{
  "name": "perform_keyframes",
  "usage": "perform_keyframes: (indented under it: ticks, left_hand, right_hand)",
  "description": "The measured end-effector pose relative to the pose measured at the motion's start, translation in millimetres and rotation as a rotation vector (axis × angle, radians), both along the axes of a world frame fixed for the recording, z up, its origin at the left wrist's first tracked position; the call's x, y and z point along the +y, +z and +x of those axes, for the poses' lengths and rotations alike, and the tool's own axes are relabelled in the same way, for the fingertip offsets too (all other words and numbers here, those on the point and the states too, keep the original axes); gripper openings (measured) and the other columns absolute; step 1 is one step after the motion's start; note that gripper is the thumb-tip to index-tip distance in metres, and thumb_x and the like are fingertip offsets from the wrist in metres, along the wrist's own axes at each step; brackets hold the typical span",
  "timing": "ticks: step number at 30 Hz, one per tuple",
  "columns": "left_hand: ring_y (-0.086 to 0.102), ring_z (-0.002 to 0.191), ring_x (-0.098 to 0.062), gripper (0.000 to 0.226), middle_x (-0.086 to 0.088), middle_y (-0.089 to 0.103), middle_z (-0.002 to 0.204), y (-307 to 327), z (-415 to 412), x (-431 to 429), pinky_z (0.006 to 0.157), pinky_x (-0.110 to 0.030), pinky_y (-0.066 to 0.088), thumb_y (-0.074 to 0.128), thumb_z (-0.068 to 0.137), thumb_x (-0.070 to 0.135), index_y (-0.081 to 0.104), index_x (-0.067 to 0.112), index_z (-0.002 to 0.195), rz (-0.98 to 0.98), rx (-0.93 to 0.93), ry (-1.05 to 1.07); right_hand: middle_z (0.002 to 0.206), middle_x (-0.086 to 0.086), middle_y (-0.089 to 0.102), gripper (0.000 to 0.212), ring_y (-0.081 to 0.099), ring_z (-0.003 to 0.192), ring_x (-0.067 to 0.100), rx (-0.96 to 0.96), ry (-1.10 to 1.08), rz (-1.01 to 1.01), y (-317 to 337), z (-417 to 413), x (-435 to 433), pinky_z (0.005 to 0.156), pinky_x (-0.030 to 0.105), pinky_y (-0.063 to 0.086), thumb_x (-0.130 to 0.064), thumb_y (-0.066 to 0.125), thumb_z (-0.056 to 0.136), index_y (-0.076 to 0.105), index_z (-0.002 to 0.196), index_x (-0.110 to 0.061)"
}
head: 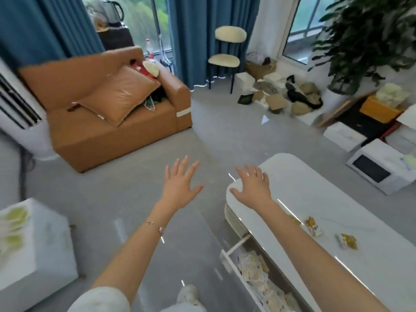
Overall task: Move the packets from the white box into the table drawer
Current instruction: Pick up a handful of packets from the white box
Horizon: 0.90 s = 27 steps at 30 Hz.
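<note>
Packets (255,270) seemingly fill the open drawer (236,244), well apart from spread, empty fingers (183,165).

Location: domestic living room.
The room held a tan sofa (108,136) with a loose cushion (119,95), blue full-length curtains (202,37) beside large windows (308,16), a cream padded chair (225,60), a leafy potted plant (364,41) and a low white table (315,194). A white microwave (378,170) and assorted boxes (344,136) stood on the grey floor (225,136).
</note>
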<state>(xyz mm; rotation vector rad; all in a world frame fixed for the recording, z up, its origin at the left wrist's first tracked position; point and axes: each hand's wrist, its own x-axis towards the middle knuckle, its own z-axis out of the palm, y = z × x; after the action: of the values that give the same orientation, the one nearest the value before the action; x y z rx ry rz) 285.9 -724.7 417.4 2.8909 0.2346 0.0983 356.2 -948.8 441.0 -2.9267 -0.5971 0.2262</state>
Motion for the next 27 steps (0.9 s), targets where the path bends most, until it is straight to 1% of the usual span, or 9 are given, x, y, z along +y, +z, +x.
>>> perform_keyframes:
  ticks: [2,5,8,11,15,20,24,26,27]
  left_hand:
    - [0.002,0.148,-0.03,0.074,-0.004,0.004,0.161,2.0,-12.1,39.1,0.117,-0.05,-0.002,0.041,0.089,0.063,0.016,0.034,0.152,0.002,-0.021,0.072]
    - [0.002,0.148,-0.029,0.072,-0.004,0.005,0.161,4.7,-40.0,109.3,0.117,-0.05,-0.002,0.047,0.091,0.057,0.015,0.035,0.152,-0.01,-0.021,0.22]
    - [0.003,0.148,-0.028,0.071,-0.003,0.007,0.161,7.8,-72.9,185.0,0.118,-0.051,0.0,0.047,0.091,0.056,0.016,0.034,0.151,-0.019,-0.032,0.367]
    - [0.004,0.148,-0.028,0.071,-0.003,0.008,0.161,9.5,-98.8,235.4,0.118,-0.051,0.003,0.044,0.092,0.058,0.015,0.034,0.151,-0.022,-0.037,0.46]
    - [0.001,0.148,-0.026,0.071,-0.001,0.005,0.161,2.6,-135.0,293.8,0.119,-0.048,0.002,0.043,0.093,0.057,0.012,0.035,0.152,-0.035,-0.01,0.62]
    - [0.0,0.148,-0.025,0.07,-0.002,0.003,0.162,-18.6,-170.9,342.7,0.118,-0.047,0.001,0.042,0.093,0.058,0.01,0.037,0.152,-0.081,0.032,0.767]
    - [-0.002,0.148,-0.024,0.071,-0.002,0.001,0.162,-34.0,-188.5,378.7,0.118,-0.047,-0.001,0.035,0.092,0.062,0.009,0.035,0.152,-0.102,0.054,0.89]
    - [-0.003,0.148,-0.025,0.079,-0.001,0.001,0.162,-40.1,-192.7,398.9,0.118,-0.048,-0.001,0.02,0.082,0.071,0.009,0.035,0.152,-0.113,0.055,0.95]
    - [-0.003,0.148,-0.025,0.084,-0.001,0.001,0.162,-43.3,-193.8,410.6,0.117,-0.049,-0.001,0.011,0.077,0.073,0.01,0.034,0.152,-0.109,0.055,0.977]
  right_hand:
    - [0.157,0.007,0.02,0.078,0.014,0.145,0.03,-0.001,0.064,-0.015,6.2,9.8,45.3,0.117,0.044,0.013,-0.051,0.055,0.087,0.017,0.152,-0.031]
    - [0.158,0.007,0.018,0.08,0.012,0.146,0.029,0.004,0.179,-0.008,9.9,16.1,124.1,0.117,0.046,0.013,-0.051,0.056,0.087,0.015,0.153,-0.031]
    - [0.159,0.006,0.016,0.081,0.009,0.147,0.028,0.01,0.313,-0.007,11.6,16.5,214.6,0.118,0.046,0.014,-0.051,0.056,0.088,0.013,0.153,-0.032]
    - [0.159,0.005,0.014,0.079,0.007,0.148,0.028,0.02,0.409,-0.01,10.8,14.1,282.8,0.118,0.047,0.013,-0.051,0.054,0.089,0.012,0.153,-0.031]
    - [0.159,0.005,0.014,0.078,0.007,0.148,0.028,0.031,0.552,0.012,2.2,-2.4,370.6,0.118,0.047,0.013,-0.05,0.053,0.089,0.013,0.153,-0.031]
    - [0.159,0.005,0.017,0.075,0.009,0.147,0.028,0.057,0.726,-0.014,-12.8,-22.1,454.2,0.119,0.045,0.012,-0.047,0.054,0.09,0.016,0.152,-0.03]
    - [0.158,0.005,0.019,0.072,0.011,0.147,0.027,0.081,0.86,-0.021,-31.5,-23.9,517.0,0.119,0.043,0.012,-0.043,0.054,0.089,0.02,0.151,-0.03]
    - [0.158,0.006,0.019,0.074,0.011,0.147,0.028,0.084,0.922,-0.042,-39.2,-20.5,551.6,0.119,0.044,0.012,-0.044,0.054,0.089,0.018,0.152,-0.03]
    - [0.157,0.006,0.019,0.075,0.011,0.147,0.028,0.077,0.955,-0.05,-42.4,-18.0,570.1,0.119,0.044,0.012,-0.045,0.054,0.089,0.017,0.153,-0.029]
